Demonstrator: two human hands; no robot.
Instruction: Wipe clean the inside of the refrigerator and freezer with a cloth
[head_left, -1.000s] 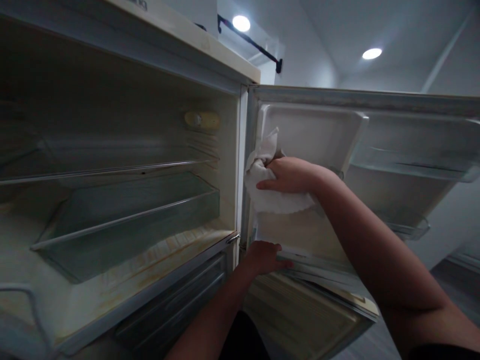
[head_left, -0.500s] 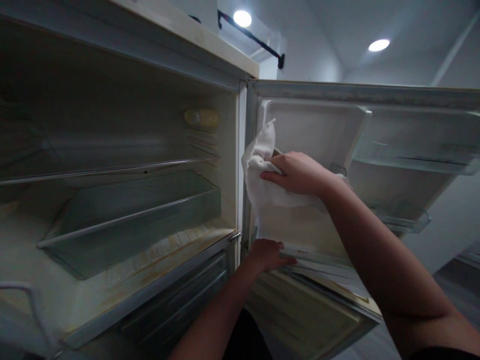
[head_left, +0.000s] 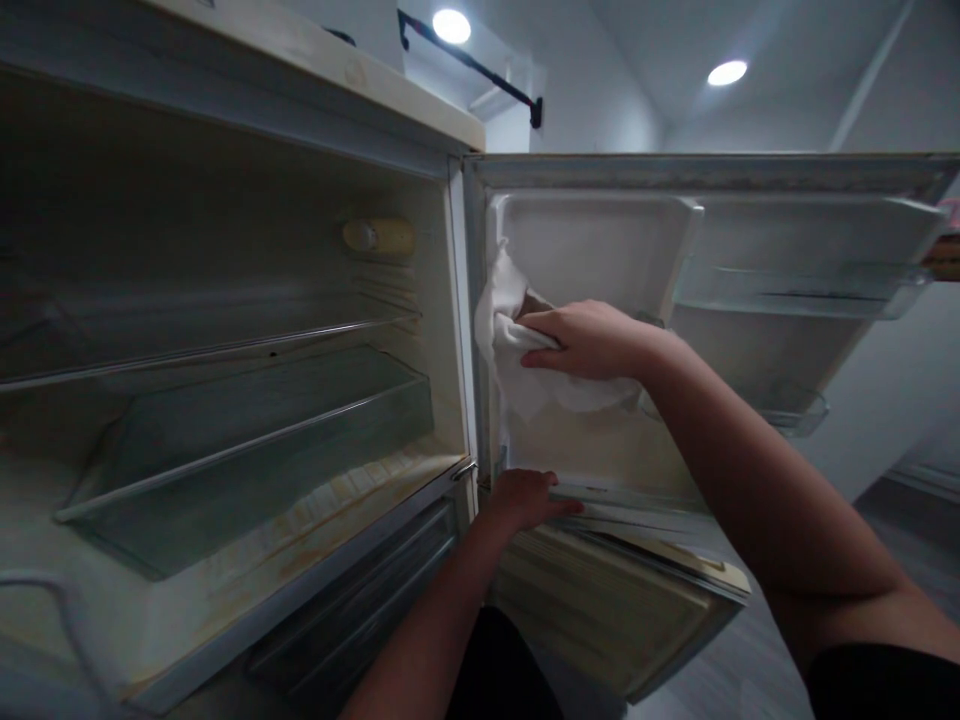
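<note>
My right hand [head_left: 592,340] is closed on a bunched white cloth [head_left: 517,365], pressing it against the inner panel of the open fridge door [head_left: 600,240] near the hinge side. One corner of the cloth sticks up, and its lower part hangs loose under my fingers. Lower down, my left hand [head_left: 525,500] grips the clear bottom door shelf [head_left: 630,510], with thumb and a finger on either side of its rim. The inner parts of that hand's fingers are hidden.
On the left is the open fridge compartment, with a glass shelf [head_left: 225,345], a clear drawer [head_left: 300,430] and a stained floor [head_left: 292,525]. Clear door racks [head_left: 795,290] project at the right. Below, a second door [head_left: 600,610] stands open.
The view has shifted slightly to the right. My right hand has moved the cloth a little against the door panel; my left hand keeps its place at the bottom door shelf.
</note>
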